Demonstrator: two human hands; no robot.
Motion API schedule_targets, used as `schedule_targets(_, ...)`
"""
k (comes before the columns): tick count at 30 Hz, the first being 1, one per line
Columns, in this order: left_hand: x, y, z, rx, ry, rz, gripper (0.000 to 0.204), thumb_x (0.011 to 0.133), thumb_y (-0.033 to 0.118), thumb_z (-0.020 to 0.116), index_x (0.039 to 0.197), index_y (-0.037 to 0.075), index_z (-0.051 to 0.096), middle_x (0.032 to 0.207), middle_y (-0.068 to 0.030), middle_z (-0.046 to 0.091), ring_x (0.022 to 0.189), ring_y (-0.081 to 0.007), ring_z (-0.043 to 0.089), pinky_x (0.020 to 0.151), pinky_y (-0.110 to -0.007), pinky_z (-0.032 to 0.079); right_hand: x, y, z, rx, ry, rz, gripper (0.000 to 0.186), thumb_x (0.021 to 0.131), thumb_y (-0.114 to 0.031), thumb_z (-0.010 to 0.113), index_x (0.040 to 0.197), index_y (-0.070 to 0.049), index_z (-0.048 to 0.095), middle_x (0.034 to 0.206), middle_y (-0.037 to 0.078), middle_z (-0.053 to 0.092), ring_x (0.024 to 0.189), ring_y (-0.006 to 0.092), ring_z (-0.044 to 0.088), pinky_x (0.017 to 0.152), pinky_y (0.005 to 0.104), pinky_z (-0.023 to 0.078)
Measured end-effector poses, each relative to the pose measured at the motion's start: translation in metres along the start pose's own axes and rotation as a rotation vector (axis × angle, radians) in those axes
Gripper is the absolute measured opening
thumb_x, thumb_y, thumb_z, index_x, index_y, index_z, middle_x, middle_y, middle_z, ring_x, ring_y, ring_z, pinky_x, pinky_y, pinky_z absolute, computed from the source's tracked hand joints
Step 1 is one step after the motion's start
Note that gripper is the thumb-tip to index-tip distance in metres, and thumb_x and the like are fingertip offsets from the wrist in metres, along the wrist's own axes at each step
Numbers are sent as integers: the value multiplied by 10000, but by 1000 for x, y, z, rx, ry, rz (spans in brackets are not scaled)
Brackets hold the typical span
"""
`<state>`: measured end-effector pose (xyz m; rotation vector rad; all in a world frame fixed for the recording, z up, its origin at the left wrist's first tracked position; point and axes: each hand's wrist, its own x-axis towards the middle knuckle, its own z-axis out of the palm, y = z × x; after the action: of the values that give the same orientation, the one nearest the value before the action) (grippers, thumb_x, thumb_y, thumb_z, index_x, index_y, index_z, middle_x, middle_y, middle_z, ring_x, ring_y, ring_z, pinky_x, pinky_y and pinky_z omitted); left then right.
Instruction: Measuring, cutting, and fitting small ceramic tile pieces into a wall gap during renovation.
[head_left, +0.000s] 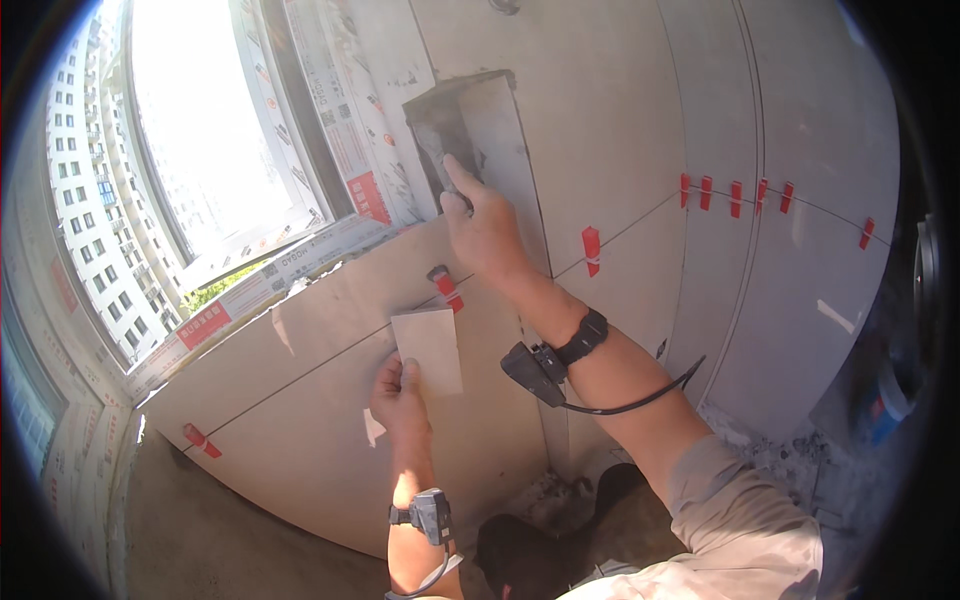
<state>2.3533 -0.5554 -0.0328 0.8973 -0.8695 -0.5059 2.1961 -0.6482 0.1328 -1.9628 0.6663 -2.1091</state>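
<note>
My left hand [400, 395] pinches a small rectangular piece of pale tile [430, 352] by its left edge, thumb on the front face. The piece is upright in front of the large beige wall tile [310, 390]. My right hand [483, 222] is raised at a rectangular cut-out [465, 130] in the wall tiling. Its index finger stretches up toward the opening's rough grey inside, with the thumb apart and the other fingers curled. Nothing shows in that hand. Just above the tile piece, a red wedge clip [447, 289] sits in the joint beside a dark round hole.
More red wedge clips [591, 252] stick out along the joints. A window frame [330, 230] with protective film stands at the left. Grey rubble [790, 470] lies on the floor at the lower right, near a blue container [886, 412].
</note>
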Motion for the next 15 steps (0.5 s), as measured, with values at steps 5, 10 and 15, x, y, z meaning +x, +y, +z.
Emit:
schedule_targets(5,-2,0,1,-32,18,-74,198,969,54,618,1138,-39,663,1049,-85,720,892,-109,655,814,-259,514,10,-21,-2,364,-82,222,521,961,-151,537,1447,22,463,818,168,651,606,209,603,624,356,515)
schedule_targets(10,0,3,-1,25,-23,-36,205,970,41,613,1161,-31,631,1058,-86,704,912,-122,656,827,-275,523,-12,-47,-9,794,-45,583,593,990,-134,494,1542,-19,312,683,46,527,436,121,439,400,312,388)
schedule_targets(15,0,0,0,5,-16,-36,203,968,36,605,1152,-39,646,1056,-91,711,908,-122,656,823,-270,517,-2,-33,-15,654,-51,586,607,1001,-149,505,1564,-66,292,724,16,485,486,96,417,398,278,358)
